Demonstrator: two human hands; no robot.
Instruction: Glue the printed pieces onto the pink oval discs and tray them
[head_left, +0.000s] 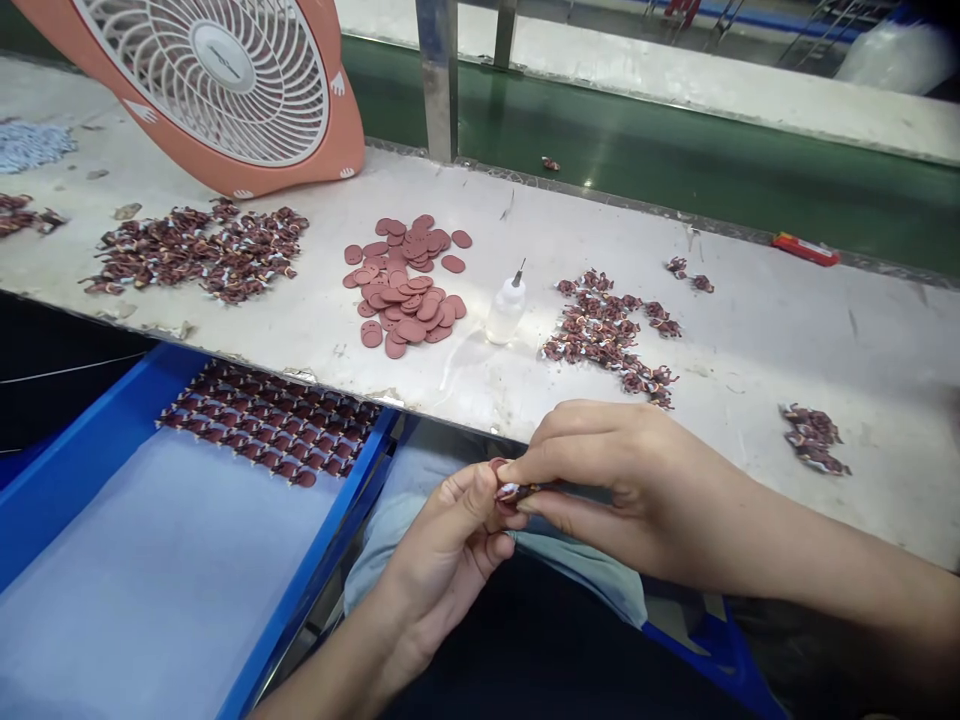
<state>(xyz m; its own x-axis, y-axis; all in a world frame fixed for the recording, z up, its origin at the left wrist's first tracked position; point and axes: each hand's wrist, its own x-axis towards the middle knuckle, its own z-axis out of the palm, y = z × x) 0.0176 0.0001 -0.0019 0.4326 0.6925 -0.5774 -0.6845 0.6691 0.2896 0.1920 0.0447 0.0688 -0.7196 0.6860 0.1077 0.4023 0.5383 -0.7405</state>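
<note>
- So you've got 1 in the works: a reddish-brown disc (507,508) with a little brown-and-white figure (511,491) against it, up between your 2 hands just off the near edge of the table (750,370).
- Your left hand (446,545) has thumb and fingers closed around the disc; your right hand (622,470) has thumb and forefinger pinched on the figure. Can't tell if they're stuck together yet.
- Done side: neat rows of pieces (270,420) sit across the far end of the blue tray (75,470), with pale sheet (172,560) showing in front of them.
- Still to do, I'd guess: the heap of loose discs (409,295), the figure pile (596,330) right of the bottle (504,314), the bigger left pile (202,250) near the fan (349,130), plus a small cluster (814,438) off right.
- Bottle's upright, needle up, in neither hand.
- Honestly? Looks like you're part-way, plenty left.
</note>
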